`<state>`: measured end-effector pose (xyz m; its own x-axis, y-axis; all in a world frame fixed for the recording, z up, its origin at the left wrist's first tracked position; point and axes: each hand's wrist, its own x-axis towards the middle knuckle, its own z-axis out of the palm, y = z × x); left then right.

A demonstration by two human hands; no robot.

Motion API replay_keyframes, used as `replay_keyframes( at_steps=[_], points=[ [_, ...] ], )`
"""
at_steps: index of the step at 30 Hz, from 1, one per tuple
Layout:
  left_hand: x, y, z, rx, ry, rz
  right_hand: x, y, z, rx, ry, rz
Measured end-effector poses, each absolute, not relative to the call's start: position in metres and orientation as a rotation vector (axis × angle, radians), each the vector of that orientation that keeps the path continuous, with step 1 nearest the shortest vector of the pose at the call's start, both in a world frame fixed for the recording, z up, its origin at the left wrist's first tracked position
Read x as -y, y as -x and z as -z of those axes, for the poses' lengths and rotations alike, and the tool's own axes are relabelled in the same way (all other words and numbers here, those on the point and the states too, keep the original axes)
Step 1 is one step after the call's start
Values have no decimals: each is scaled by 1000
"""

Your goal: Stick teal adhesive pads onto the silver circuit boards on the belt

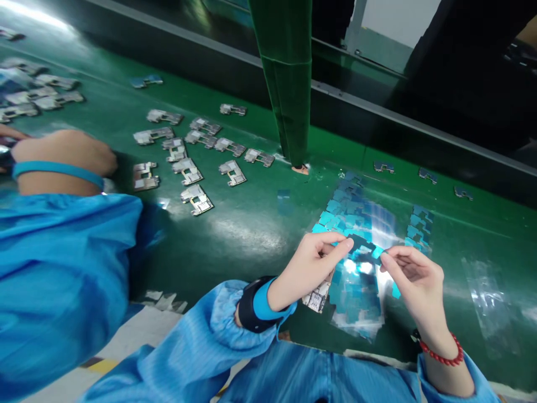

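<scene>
My left hand pinches one end of a thin, dark cut-out film piece between thumb and fingers. Its other end, which has a bright teal tab, is between the thumb and forefinger of my right hand. A circuit board shows below my left palm; whether the palm also grips it cannot be made out. Under both hands lies a clear sheet bearing rows of teal film cut-outs. A narrower strip of similar cut-outs is just beyond my right hand.
Several circuit boards are scattered over the green tabletop to the left. A co-worker's hand and blue sleeve occupy the far left. A green post rises at the back. Small dark boards sit at the back right, clear plastic nearer.
</scene>
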<state>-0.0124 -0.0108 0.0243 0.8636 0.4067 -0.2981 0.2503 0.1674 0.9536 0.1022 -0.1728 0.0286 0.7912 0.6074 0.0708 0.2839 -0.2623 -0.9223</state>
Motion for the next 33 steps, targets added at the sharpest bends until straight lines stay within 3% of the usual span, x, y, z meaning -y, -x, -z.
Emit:
replay_keyframes(
  at_steps=[5,12,33],
  points=[
    [-4,5,-15,-745,-1361,-206,176,-103,-30,731,1975,50],
    [-26,2,-4,-732,-875,-67,176,-114,-29,506,1750,-368],
    [3,0,-10,-553,-663,-116,170,-110,-11,279,1494,-630]
  ],
)
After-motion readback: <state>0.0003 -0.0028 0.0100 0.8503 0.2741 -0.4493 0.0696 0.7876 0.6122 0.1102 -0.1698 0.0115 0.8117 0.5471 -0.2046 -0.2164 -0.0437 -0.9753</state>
